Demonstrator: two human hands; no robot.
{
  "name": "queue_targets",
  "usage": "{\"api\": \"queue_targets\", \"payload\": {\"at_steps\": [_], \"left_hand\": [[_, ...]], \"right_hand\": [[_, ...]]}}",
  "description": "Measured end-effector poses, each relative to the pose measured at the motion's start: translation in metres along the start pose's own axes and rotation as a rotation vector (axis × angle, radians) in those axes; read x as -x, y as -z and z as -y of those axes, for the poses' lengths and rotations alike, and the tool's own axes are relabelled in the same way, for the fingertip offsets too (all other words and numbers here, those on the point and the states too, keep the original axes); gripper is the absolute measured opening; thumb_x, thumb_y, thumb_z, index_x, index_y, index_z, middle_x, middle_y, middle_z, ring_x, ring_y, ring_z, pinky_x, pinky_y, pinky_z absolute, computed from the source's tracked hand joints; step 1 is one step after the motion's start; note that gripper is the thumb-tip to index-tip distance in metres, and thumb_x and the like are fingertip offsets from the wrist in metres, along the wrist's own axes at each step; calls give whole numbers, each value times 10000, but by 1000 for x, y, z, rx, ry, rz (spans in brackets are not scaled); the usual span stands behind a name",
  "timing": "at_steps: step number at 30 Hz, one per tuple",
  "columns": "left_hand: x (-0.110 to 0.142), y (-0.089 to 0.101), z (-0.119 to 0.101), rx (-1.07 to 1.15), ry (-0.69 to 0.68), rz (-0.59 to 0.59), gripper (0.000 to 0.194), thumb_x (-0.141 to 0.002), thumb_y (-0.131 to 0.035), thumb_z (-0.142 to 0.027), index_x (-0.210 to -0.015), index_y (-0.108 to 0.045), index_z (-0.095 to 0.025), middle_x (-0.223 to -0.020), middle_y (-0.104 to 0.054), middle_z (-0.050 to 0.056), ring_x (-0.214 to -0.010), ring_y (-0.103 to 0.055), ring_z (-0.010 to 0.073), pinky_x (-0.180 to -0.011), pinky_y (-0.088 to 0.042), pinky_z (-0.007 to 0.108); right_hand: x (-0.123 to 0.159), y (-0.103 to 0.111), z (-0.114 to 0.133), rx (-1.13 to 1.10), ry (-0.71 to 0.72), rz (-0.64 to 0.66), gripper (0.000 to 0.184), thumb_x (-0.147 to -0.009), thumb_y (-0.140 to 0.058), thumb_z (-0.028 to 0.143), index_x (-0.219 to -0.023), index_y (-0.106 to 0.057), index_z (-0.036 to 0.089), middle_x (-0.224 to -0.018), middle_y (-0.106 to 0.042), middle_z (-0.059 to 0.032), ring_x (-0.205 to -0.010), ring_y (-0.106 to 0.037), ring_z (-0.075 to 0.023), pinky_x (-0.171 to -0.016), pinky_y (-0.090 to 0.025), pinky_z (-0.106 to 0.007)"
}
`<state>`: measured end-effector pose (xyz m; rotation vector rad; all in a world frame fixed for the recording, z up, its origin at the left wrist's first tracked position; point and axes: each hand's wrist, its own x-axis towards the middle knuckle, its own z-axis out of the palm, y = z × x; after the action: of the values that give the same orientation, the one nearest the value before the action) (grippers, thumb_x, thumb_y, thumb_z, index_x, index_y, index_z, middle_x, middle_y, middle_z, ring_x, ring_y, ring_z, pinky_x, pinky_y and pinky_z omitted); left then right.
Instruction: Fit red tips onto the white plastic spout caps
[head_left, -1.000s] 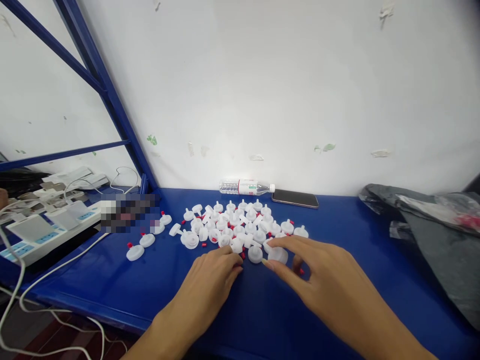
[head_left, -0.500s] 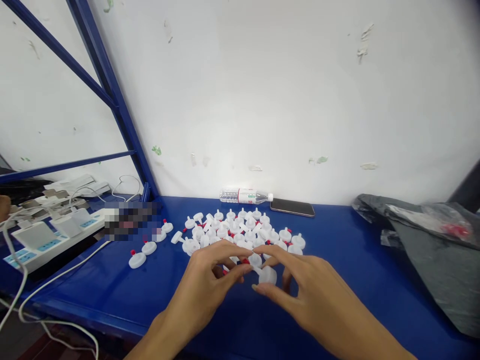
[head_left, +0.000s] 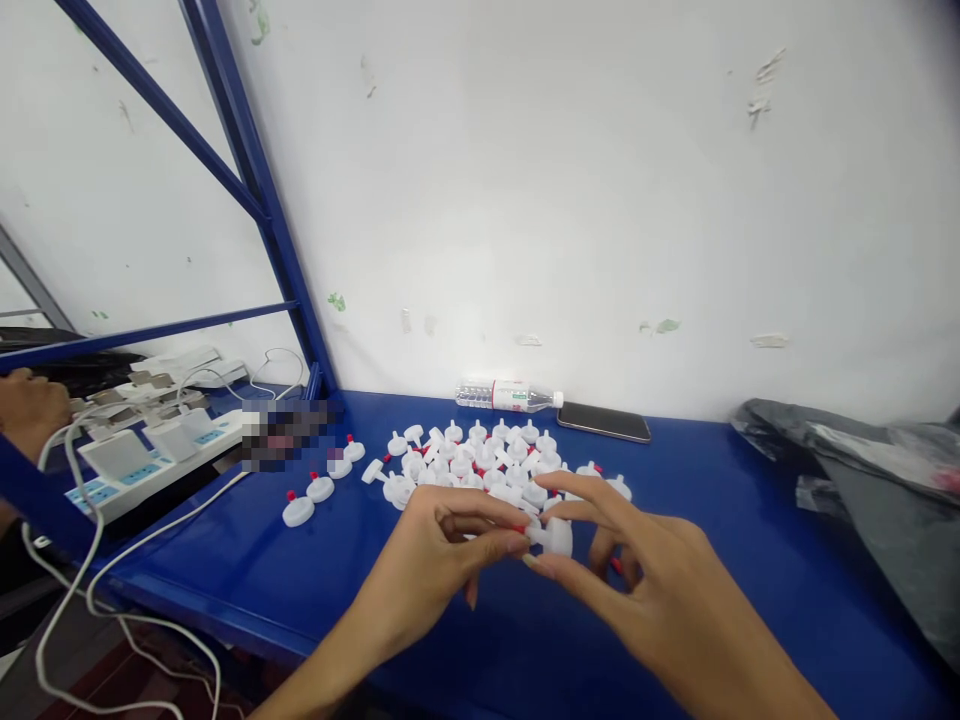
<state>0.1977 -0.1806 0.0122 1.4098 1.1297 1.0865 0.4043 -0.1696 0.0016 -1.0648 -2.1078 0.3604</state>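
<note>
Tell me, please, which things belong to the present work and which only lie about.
In the work:
white round plastic spouted cap in right hand
small red plastic tip in left hand
piled white caps
red-tipped white caps

Apparently lying about:
clear plastic bottle
flat black phone
grey plastic bag
white power strip

Red cap (head_left: 519,528) has reached spout (head_left: 536,536).

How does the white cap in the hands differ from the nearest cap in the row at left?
The held cap lies sideways; the row cap sits spout up.
The right hand grips the held cap; the row cap rests on the tabletop.
The row cap wears a red tip; the held cap's spout points at a red piece in the left hand, fit unclear.
Both are white, with a spout.
</note>
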Motion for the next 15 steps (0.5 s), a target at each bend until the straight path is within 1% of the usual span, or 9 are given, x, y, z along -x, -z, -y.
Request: {"api": "queue_targets", "payload": {"at_steps": [2,5,9,13,15], "left_hand": [[1,1,0,9,-6,9,250,-764,-811,-364,-913,-820,-163,-704,-743,39,-419,-448,54,-375,-395,176],[2,2,1,26,-16,17,249,-782,-809,-367,-930,-822,-168,-712,-747,39,-427,-457,49,-383,-395,168],[4,1,0,34,-23,-13,225,-793,-803,-345,-927,-822,-166,-699,-745,36,-429,-465,47,-392,-401,161],[6,-3,1,5,-32,-43,248,-800,-786,-360,-953,-820,-168,-795,-774,65,-474,-506,73,-398,-410,174],[6,-3,-1,-68,-52,-62,254,-811,-769,-386,-955,-820,-183,-852,-780,65,-474,-504,76,-400,-404,187]], "right_hand": [[0,-2,-2,-1,37,-28,391,-927,-666,454,-1295,-610,337,-562,-656,97,-453,-635,-139,-466,-457,-222],[-1,-4,-4,-2,77,-39,367,-933,-661,441,-1282,-614,339,-547,-636,103,-426,-611,-128,-447,-446,-213],[-1,-5,-4,-17,65,-32,371,-927,-675,432,-1284,-613,354,-567,-642,108,-420,-597,-118,-426,-433,-201],[0,-4,-2,-31,46,-12,393,-911,-698,429,-1289,-616,359,-579,-657,108,-446,-617,-122,-427,-441,-195],[0,-3,0,-41,38,-4,412,-906,-704,430,-1301,-612,357,-602,-677,103,-453,-621,-123,-443,-461,-197]]}}
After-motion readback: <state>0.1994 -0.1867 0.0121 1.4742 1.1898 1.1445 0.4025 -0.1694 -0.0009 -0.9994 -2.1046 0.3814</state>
